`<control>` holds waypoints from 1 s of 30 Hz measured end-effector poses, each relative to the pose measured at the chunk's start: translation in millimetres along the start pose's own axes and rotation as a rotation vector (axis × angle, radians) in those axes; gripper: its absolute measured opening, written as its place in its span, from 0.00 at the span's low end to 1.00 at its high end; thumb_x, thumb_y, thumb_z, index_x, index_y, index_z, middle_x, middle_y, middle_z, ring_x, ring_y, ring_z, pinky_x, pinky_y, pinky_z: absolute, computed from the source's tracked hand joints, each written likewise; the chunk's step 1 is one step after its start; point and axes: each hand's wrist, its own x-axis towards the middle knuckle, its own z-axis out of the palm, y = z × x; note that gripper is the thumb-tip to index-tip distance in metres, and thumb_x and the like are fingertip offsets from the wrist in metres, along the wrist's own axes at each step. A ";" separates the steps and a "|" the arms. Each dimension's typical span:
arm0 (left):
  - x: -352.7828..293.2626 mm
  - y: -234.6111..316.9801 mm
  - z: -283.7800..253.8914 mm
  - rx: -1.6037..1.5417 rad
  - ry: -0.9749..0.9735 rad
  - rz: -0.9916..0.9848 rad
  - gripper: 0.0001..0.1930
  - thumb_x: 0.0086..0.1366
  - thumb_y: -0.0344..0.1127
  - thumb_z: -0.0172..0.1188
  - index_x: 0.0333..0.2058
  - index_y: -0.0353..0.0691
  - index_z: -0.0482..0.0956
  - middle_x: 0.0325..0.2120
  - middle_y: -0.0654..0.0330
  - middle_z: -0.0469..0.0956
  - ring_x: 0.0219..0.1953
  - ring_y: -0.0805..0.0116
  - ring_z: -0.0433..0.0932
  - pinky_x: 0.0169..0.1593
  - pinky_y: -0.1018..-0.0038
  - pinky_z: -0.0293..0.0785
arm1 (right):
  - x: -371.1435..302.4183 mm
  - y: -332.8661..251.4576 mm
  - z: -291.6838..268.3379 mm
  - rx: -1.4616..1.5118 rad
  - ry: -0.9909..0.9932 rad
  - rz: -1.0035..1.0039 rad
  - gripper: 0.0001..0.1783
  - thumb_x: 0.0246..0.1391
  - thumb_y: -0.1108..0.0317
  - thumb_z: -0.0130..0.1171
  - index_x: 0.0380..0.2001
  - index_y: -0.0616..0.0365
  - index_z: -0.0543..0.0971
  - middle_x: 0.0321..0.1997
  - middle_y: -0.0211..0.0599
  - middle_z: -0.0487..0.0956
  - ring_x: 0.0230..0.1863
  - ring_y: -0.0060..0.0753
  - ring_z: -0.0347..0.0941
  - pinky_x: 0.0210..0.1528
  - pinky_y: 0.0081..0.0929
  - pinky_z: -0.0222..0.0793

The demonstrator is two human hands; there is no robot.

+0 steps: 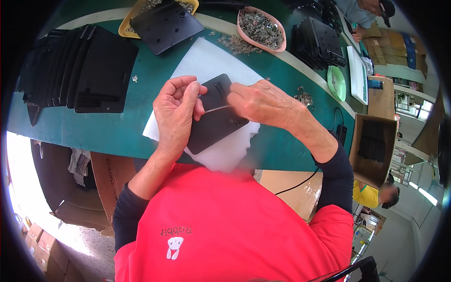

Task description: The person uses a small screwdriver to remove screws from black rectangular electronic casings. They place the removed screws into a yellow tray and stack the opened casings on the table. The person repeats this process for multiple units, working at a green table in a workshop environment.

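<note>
A black rectangular panel [213, 129] with rounded corners and a slot near its far end lies tilted on a white foam sheet [199, 56] in front of me. My left hand [176, 113] is at the panel's left edge, its fingers curled and pinched together; what sits between the fingertips is too small to make out. Over the panel's right side, my right hand [263, 103] is closed around a thin metal rod-like tool [218, 109]. The tool's tip points left and reaches my left fingertips. The right fingers hide its other end.
A row of black panels [101, 70] stands at the left. Behind the foam are a yellow tray [123, 27] with a black panel across it and a pink bowl [283, 44] of small metal parts. Farther right are stacked black panels [319, 40], a green bowl [341, 89] and a co-worker [359, 14].
</note>
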 end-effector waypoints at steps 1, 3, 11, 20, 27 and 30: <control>0.0 0.1 0.4 0.002 -0.003 0.002 0.12 0.69 0.31 0.57 0.45 0.29 0.72 0.32 0.54 0.79 0.20 0.81 0.70 0.21 0.84 0.64 | -4.4 3.5 7.1 0.061 0.061 0.020 0.04 0.44 0.74 0.59 0.26 0.61 0.74 0.28 0.38 0.73 0.26 0.42 0.76 0.25 0.33 0.73; 0.2 0.1 1.1 0.006 -0.010 0.004 0.12 0.69 0.31 0.57 0.46 0.29 0.72 0.32 0.54 0.79 0.20 0.81 0.70 0.21 0.84 0.64 | -8.9 6.5 17.8 0.153 0.157 0.052 0.04 0.47 0.73 0.58 0.27 0.59 0.74 0.29 0.38 0.72 0.26 0.42 0.76 0.25 0.34 0.72; -0.4 1.4 2.4 0.018 -0.012 0.014 0.12 0.68 0.32 0.57 0.45 0.29 0.72 0.33 0.52 0.80 0.20 0.79 0.73 0.22 0.83 0.66 | -16.0 16.8 38.6 0.527 0.517 0.121 0.08 0.47 0.73 0.65 0.32 0.60 0.78 0.27 0.35 0.76 0.21 0.34 0.71 0.27 0.27 0.68; -0.4 1.1 2.1 0.049 -0.047 0.021 0.11 0.69 0.32 0.57 0.43 0.29 0.72 0.33 0.52 0.81 0.21 0.78 0.74 0.23 0.83 0.68 | -24.7 0.2 35.9 0.658 0.426 0.442 0.05 0.49 0.73 0.62 0.31 0.62 0.79 0.24 0.36 0.77 0.22 0.25 0.72 0.26 0.23 0.67; -0.8 0.7 2.5 0.088 -0.062 0.028 0.11 0.69 0.31 0.56 0.44 0.30 0.72 0.33 0.52 0.81 0.21 0.79 0.74 0.23 0.83 0.69 | -19.8 -10.4 31.8 0.228 0.297 0.233 0.04 0.49 0.72 0.59 0.26 0.60 0.75 0.29 0.38 0.73 0.30 0.44 0.75 0.31 0.37 0.72; -1.1 1.9 3.7 0.073 -0.055 0.026 0.10 0.68 0.30 0.56 0.42 0.29 0.72 0.32 0.53 0.81 0.21 0.79 0.75 0.23 0.84 0.69 | -16.8 -7.7 26.1 0.234 0.244 0.210 0.05 0.50 0.71 0.58 0.25 0.59 0.74 0.30 0.38 0.72 0.30 0.45 0.75 0.30 0.37 0.72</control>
